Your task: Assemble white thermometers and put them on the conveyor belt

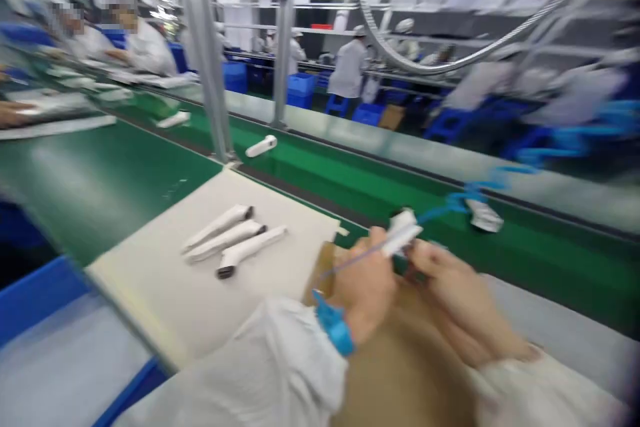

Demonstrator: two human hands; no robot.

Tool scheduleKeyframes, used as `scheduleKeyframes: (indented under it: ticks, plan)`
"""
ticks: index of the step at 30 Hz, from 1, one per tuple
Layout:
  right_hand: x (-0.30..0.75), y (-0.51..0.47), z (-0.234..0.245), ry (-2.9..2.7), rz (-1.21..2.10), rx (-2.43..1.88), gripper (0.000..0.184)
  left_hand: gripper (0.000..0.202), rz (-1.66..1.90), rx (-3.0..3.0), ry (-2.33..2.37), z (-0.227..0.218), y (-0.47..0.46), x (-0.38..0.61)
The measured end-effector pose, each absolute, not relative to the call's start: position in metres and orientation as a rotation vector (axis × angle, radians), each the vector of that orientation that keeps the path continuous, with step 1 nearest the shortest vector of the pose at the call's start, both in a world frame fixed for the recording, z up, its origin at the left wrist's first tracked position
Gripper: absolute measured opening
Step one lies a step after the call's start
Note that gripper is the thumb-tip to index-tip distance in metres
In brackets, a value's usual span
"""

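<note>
My left hand [367,280] wears a blue wrist strap [335,327], and its fingers are closed on a white plastic handle-like piece [401,235] with a dark end. Close beside it, the bent fingers of my right hand [457,293] pinch the lower part of the same piece. Motion blur and my fingers hide much of it. A blue coiled cord [493,180] stretches to the upper right from around the held piece. To the left, white angled handle pieces [253,250] with dark ends lie on a pale mat [150,280].
Brown cardboard [415,360] lies under my hands. Beyond runs a green conveyor belt [325,170] carrying a white piece [261,146] and a small white packet [485,215]. A metal post [205,60] stands at the mat's far corner. A metal hose [425,69] hangs overhead. Co-workers [145,47] sit at left.
</note>
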State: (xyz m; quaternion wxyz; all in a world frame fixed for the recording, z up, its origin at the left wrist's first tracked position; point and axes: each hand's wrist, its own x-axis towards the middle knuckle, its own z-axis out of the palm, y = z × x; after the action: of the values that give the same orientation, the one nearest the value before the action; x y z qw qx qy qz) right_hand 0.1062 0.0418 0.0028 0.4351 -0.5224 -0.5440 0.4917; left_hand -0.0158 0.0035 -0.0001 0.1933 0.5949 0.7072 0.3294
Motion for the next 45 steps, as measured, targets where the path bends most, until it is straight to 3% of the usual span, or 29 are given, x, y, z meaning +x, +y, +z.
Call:
scheduleKeyframes:
  ticks: [4,12,16,22,31,35,39,43,45]
  plan:
    - [0.100,0.044,0.009,-1.239,1.244,-1.338,0.039,0.005,1.102,1.561,1.763,-0.011,0.011,-0.018]
    - [0.099,0.041,0.010,-1.052,1.221,-1.515,0.050,0.012,1.234,1.474,1.627,-0.015,0.011,-0.016]
    - [0.098,0.038,0.015,-1.233,1.205,-1.414,0.043,0.012,1.205,1.558,1.668,-0.015,0.011,-0.018]
    - [0.115,0.044,0.041,-0.921,1.564,-1.403,0.034,0.010,0.993,1.775,1.980,-0.006,0.009,-0.021]
    - [0.128,0.077,0.052,-1.119,1.634,-1.392,0.031,0.014,1.169,1.301,1.482,-0.007,0.017,-0.022]
    - [0.124,0.078,0.050,-1.427,1.169,-1.538,0.037,0.021,1.169,1.098,1.330,-0.006,0.018,-0.023]
    - [0.121,0.069,0.040,-1.794,0.589,-1.363,0.045,0.023,1.196,1.004,1.257,-0.001,0.016,-0.023]
    - [0.119,0.066,0.033,-2.063,-0.025,-1.258,0.017,0.025,1.208,0.986,1.203,-0.001,0.016,-0.023]
    - [0.122,0.068,0.036,-2.034,-0.203,-1.264,0.020,0.024,1.208,0.967,1.226,-0.003,0.017,-0.024]
